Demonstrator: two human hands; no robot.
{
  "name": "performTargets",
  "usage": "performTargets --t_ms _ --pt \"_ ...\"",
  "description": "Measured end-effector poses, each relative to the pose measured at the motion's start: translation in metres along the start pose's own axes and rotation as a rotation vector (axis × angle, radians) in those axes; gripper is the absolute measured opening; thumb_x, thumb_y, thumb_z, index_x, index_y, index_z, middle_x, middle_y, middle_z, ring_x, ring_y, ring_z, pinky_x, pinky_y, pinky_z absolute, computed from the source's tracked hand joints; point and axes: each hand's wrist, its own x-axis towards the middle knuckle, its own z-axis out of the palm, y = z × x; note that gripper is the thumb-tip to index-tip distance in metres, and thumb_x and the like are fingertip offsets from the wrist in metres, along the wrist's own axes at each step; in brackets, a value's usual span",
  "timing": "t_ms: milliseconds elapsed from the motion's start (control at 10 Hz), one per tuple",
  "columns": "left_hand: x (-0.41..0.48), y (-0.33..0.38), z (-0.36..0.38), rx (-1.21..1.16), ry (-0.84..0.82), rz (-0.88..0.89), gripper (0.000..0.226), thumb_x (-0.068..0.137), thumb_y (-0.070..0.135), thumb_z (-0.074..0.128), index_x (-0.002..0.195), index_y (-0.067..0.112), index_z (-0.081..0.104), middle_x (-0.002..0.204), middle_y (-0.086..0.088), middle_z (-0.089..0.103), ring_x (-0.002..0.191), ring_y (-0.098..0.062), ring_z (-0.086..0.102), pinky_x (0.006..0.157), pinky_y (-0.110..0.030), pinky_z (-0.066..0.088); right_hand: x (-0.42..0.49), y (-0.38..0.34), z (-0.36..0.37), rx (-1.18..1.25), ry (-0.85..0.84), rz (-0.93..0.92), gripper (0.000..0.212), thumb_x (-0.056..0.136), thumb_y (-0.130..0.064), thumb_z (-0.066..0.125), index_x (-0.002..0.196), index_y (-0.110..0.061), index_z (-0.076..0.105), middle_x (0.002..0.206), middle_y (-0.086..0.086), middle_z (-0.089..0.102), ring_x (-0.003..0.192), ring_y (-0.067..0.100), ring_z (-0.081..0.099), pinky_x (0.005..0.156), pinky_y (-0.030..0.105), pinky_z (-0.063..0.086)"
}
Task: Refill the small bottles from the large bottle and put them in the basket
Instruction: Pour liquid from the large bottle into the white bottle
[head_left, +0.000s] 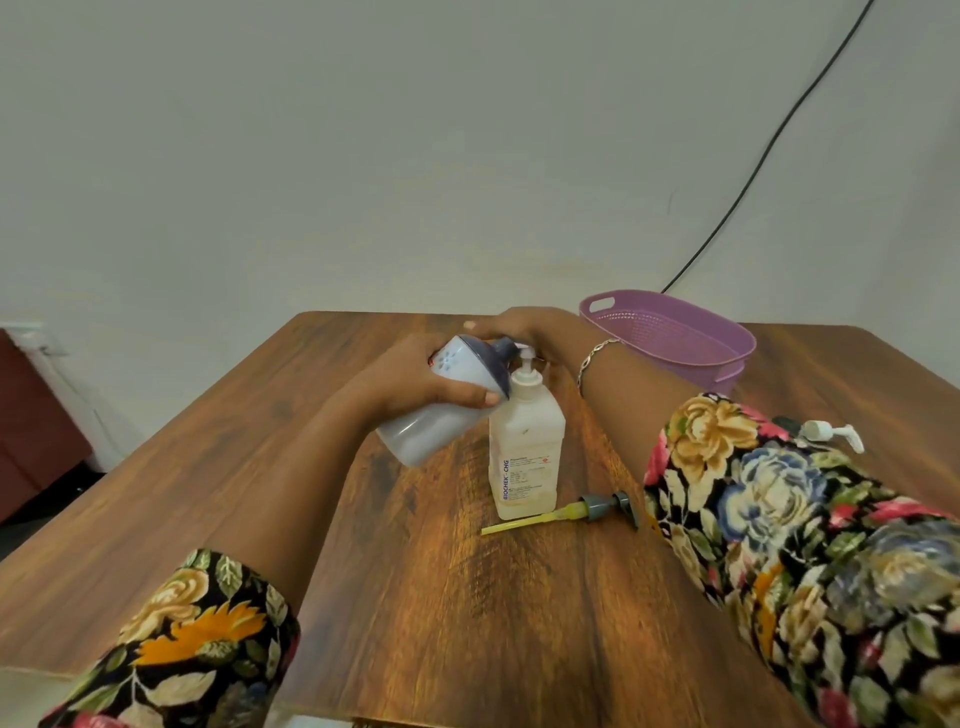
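Observation:
My left hand (415, 379) grips a large pale bottle (436, 426) above the wooden table (467, 597), tilted so that its dark blue cap (493, 358) points up and to the right. My right hand (530, 327) reaches over from the right and curls around that cap; its fingertips are partly hidden. Right under the cap stands a square white pump bottle (524, 447) with its white pump on. A loose grey pump with a yellow tube (597, 506) lies flat beside it. The purple basket (675, 332) sits at the back right, with nothing seen inside it.
Another white pump head (831, 434) shows behind my right sleeve; its bottle is hidden. A black cable (779, 130) runs down the wall to behind the basket. A dark red cabinet (31, 415) stands off the table's left side.

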Motion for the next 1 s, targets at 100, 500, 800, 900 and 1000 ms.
performTargets --t_ms 100,500,800,900,1000 --pt "0.0 -0.008 0.004 0.019 -0.02 -0.016 0.042 0.07 0.035 0.077 0.103 0.024 0.054 0.092 0.005 0.061 0.082 -0.013 0.06 0.062 -0.021 0.049 0.0 0.006 0.01 -0.075 0.052 0.018 0.015 0.095 -0.022 0.049 0.104 -0.011 0.052 0.073 0.003 0.046 0.081 0.024 0.051 0.065 0.029 0.043" --pt "-0.001 0.002 -0.003 0.048 -0.002 0.006 0.042 0.071 0.036 0.075 0.104 0.026 0.052 0.09 0.008 0.058 0.081 -0.009 0.057 0.063 -0.02 0.048 -0.023 -0.002 0.003 -0.109 0.03 0.002 0.013 0.097 -0.021 0.045 0.093 -0.01 0.051 0.077 0.004 0.046 0.061 0.017 0.04 0.056 0.027 0.035" --pt "-0.005 -0.005 0.004 0.044 -0.041 -0.002 0.04 0.072 0.034 0.075 0.103 0.025 0.052 0.086 0.012 0.057 0.077 -0.005 0.057 0.06 -0.018 0.047 0.006 0.006 0.012 -0.434 0.163 0.014 0.036 0.097 -0.029 0.041 0.068 -0.01 0.05 0.075 0.009 0.053 0.064 0.017 0.047 0.076 0.031 0.038" --pt "-0.005 -0.001 0.001 0.019 -0.029 -0.004 0.045 0.07 0.036 0.076 0.107 0.021 0.055 0.094 0.005 0.061 0.084 -0.013 0.06 0.069 -0.026 0.052 -0.007 0.001 0.007 -0.351 0.051 -0.048 0.028 0.099 -0.026 0.041 0.111 -0.006 0.057 0.1 0.01 0.058 0.071 0.017 0.049 0.072 0.027 0.04" --pt "-0.004 0.002 -0.002 0.024 -0.004 -0.001 0.044 0.071 0.036 0.076 0.106 0.022 0.054 0.094 0.005 0.06 0.083 -0.012 0.059 0.069 -0.024 0.051 -0.012 -0.005 -0.002 -0.134 -0.006 -0.033 0.033 0.098 -0.019 0.044 0.126 -0.004 0.048 0.079 0.007 0.049 0.062 0.018 0.045 0.055 0.028 0.039"
